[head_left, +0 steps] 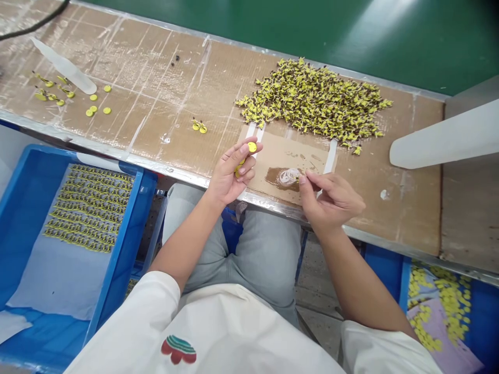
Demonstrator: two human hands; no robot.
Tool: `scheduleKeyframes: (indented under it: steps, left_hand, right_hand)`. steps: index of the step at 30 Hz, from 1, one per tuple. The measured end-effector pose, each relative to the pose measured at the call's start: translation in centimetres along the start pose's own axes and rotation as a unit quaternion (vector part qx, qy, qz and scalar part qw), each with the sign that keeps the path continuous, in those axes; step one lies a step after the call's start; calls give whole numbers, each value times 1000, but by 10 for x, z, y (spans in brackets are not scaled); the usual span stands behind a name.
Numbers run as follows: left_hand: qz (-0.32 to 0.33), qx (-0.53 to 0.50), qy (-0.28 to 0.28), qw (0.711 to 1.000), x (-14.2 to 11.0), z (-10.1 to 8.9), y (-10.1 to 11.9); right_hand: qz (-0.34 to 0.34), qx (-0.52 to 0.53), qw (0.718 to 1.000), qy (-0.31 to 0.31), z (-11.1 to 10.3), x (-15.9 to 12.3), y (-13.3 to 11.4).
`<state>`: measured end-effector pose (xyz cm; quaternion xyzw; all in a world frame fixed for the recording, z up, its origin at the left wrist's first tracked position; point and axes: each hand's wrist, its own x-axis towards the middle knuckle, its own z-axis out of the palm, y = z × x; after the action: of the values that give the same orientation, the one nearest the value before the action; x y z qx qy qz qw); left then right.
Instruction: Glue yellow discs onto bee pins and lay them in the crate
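Note:
My left hand [234,169] is closed around several round yellow discs, with one yellow disc [252,147] pinched between thumb and forefinger. My right hand [329,197] pinches a small yellow-and-dark figure [298,177], mostly hidden by the fingertips. It is held at the edge of a clear, wet-looking blob [288,177] on a cardboard piece [273,145]. Beyond both hands lies a large pile of small yellow-and-dark figures [312,98]. Two figures joined to discs [199,125] stand left of my left hand.
More discs and figures [50,96] lie at the far left by a white strip [66,67]. A blue bin [128,218] at left holds rows of assembled pieces [89,208]. Loose yellow discs [452,296] fill a bin at lower right. A white cylinder [440,135] juts in from the right.

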<state>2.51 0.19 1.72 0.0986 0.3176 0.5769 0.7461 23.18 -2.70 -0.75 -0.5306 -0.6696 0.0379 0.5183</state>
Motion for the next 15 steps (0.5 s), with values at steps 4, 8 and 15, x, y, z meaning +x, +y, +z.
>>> scheduleKeyframes:
  steps: [4, 8, 15]
  left_hand:
    - [-1, -16, 3, 1000, 0, -1, 0]
    - [6, -29, -27, 999, 2, -3, -2]
    - [12, 4, 6, 1000, -1, -3, -3]
  right_hand:
    - [-18, 42, 999, 5, 0, 1, -1]
    - [1, 27, 1000, -5, 1, 1, -2]
    - [134, 146, 978, 65, 1, 0, -3]
